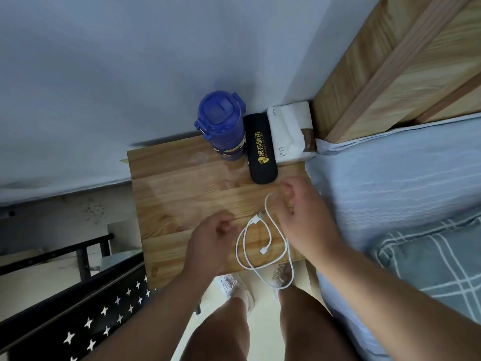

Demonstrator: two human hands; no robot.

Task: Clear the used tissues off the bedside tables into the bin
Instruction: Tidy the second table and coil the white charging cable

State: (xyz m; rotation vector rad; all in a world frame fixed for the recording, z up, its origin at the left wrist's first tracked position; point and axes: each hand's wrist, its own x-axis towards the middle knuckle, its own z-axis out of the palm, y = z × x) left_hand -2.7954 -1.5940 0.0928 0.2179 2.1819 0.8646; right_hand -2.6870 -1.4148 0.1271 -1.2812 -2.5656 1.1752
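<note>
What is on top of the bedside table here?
Blue bottle, black glasses case, tissue pack, white cable held by right hand. No loose tissues show; left hand covers part.

The bottle [221,126] is coloured blue, the case [261,149] black with yellow lettering, the cable [263,250] white; the black panel [78,312] is patterned with white stars.

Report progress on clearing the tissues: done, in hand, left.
Done: no loose tissue shows on the bedside table, only a bottle, glasses case and tissue pack. In hand: the right hand grips a white cable, not tissue; the left hand is curled beside it, seemingly empty. Left: no bin in view, so binning is unconfirmed; other tables unseen.
</note>
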